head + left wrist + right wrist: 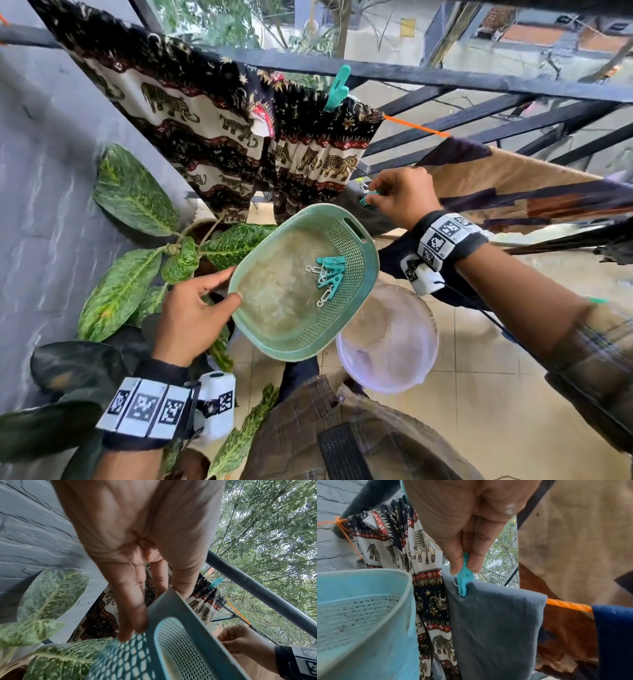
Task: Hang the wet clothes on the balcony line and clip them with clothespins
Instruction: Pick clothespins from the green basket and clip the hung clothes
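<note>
My left hand (pixel 219 291) grips the near rim of a green perforated basket (pixel 356 291), thumb inside and fingers (pixel 132 615) underneath. Several teal clothespins (pixel 329 274) lie in it. Just beyond the basket, my right hand (pixel 376 198) pinches a teal clothespin (pixel 464 577). This pin sits on the top fold of a grey cloth (pixel 493 622) draped over the orange line (pixel 568 605). An elephant-print garment (pixel 222 126) hangs to the left, held by another teal clothespin (pixel 337 89). A tan and brown garment (pixel 513 185) hangs to the right.
A black metal railing (pixel 445 77) runs behind the line. A potted plant with large speckled leaves (pixel 130 205) stands against the grey wall (pixel 41 171) at left. A translucent pink tub (pixel 387 339) sits on the tiled floor under the basket. A dark blue cloth (pixel 614 635) hangs beside the grey one.
</note>
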Tool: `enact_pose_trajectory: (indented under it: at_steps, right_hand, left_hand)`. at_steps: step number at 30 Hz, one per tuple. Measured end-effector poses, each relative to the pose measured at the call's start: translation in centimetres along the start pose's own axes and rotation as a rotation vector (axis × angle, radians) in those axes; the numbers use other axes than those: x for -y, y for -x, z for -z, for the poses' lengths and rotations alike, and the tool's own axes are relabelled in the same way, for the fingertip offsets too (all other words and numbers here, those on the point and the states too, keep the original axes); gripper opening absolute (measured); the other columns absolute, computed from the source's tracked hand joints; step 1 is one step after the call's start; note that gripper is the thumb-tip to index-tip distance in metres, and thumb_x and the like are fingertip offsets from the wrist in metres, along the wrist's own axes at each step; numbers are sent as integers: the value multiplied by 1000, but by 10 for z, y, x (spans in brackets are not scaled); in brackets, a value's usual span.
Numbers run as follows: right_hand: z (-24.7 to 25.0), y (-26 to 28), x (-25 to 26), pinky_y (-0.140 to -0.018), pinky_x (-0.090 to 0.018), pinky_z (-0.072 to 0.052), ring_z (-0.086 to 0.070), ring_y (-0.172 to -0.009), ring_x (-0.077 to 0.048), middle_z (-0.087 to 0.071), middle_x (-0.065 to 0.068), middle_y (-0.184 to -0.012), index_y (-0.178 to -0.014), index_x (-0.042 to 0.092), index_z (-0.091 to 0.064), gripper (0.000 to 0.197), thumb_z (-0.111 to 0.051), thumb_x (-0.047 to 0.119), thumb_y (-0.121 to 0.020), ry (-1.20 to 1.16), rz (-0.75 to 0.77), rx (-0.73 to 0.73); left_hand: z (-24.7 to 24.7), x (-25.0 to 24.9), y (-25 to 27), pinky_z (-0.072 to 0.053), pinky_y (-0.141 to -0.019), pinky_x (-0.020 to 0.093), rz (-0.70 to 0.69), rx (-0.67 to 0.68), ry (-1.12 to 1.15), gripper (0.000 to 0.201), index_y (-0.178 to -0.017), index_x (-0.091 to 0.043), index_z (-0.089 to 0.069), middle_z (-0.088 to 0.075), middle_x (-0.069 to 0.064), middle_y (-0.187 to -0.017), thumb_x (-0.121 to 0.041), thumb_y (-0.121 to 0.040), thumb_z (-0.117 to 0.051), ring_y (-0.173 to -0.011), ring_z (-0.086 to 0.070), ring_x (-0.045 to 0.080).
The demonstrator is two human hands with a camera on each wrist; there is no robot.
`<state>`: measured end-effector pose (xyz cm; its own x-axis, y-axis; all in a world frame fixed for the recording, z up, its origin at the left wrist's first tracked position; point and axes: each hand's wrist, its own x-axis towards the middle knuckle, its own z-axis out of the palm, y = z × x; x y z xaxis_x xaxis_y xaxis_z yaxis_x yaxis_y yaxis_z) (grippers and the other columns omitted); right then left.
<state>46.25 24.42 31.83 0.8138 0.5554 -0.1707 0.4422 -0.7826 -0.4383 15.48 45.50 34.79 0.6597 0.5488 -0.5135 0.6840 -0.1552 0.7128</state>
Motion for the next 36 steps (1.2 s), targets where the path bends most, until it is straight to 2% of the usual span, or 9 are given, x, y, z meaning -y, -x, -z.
enact_pose_trajectory:
  at_steps: [5, 10, 14, 17, 20, 23, 26, 31, 36]
  right_hand:
    - [0, 9, -9, -83, -43, -55, -69, -87, -27, -74, -3, -92, -122, 29, -63, 59, -85, 41, -68, -73, 56, 1]
    - [15, 20, -16, -81, -38, -57, -67, -77, -14, -71, 6, -98, -124, 31, -62, 69, -90, 42, -62, -189, 45, -8]
    - [36, 50, -19, -71, -38, -57, -67, -72, -12, -72, 8, -83, -98, 24, -73, 34, -86, 38, -70, -209, 94, -123]
    - [41, 88, -16, -67, -36, -55, -64, -68, -10, -72, 7, -77, -82, 22, -74, 6, -78, 23, -78, -207, 170, -182]
    - [35, 123, -10, -68, -32, -54, -66, -71, -14, -72, 7, -79, -82, 22, -74, 10, -74, 14, -76, -164, 243, -31]
    - [37, 141, -6, -82, -30, -48, -65, -95, -22, -71, 3, -101, -103, 22, -71, 24, -69, 16, -80, 38, 204, 232]
    - [38, 151, -12, -90, -32, -45, -61, -108, -26, -67, -3, -114, -117, 21, -66, 34, -65, 16, -84, 253, 148, 432]
    - [47, 179, -32, -81, -37, -50, -65, -97, -36, -68, -16, -102, -103, 8, -68, 23, -53, 6, -86, 430, 119, 521]
    - [56, 205, -53, -76, -37, -50, -65, -92, -37, -68, -19, -96, -93, 6, -66, 18, -52, 1, -83, 406, 132, 515]
  left_hand:
    - [1, -7, 1, -60, -77, 52, 16, 18, 15, 53, -110, -51, -67, -73, -17, -107, -55, -57, -69, -74, -73, 31]
    - [-1, -12, 2, -59, -82, 52, 13, 65, -25, 53, -115, -52, -67, -75, -19, -99, -48, -63, -74, -76, -74, 23]
    - [-13, -21, 1, -56, -84, 23, -48, 46, -57, 45, -117, -30, -72, -72, -18, -102, -13, -76, -81, -89, -65, -14]
    - [-24, -30, 2, -55, -80, 17, -101, 109, -65, 46, -109, -42, -69, -74, -19, -101, -15, -74, -82, -90, -68, -8]
    - [-37, -45, 7, -51, -74, 7, -142, 129, -108, 46, -109, -43, -69, -73, -23, -99, -13, -75, -82, -88, -67, -11]
    - [-52, -65, 19, -42, -68, -3, -212, 156, -162, 44, -113, -35, -72, -68, -27, -101, -12, -76, -81, -90, -56, -26]
    - [-64, -78, 29, -47, -76, 1, -273, 188, -182, 46, -108, -41, -71, -64, -34, -96, -11, -75, -81, -88, -54, -29]
    - [-87, -86, 47, -54, -91, 23, -313, 245, -174, 44, -113, -35, -74, -70, -27, -107, -13, -75, -80, -102, -63, -11]
    - [-110, -88, 67, -53, -96, 28, -402, 238, -183, 44, -113, -34, -75, -71, -22, -109, -16, -73, -80, -107, -63, -9]
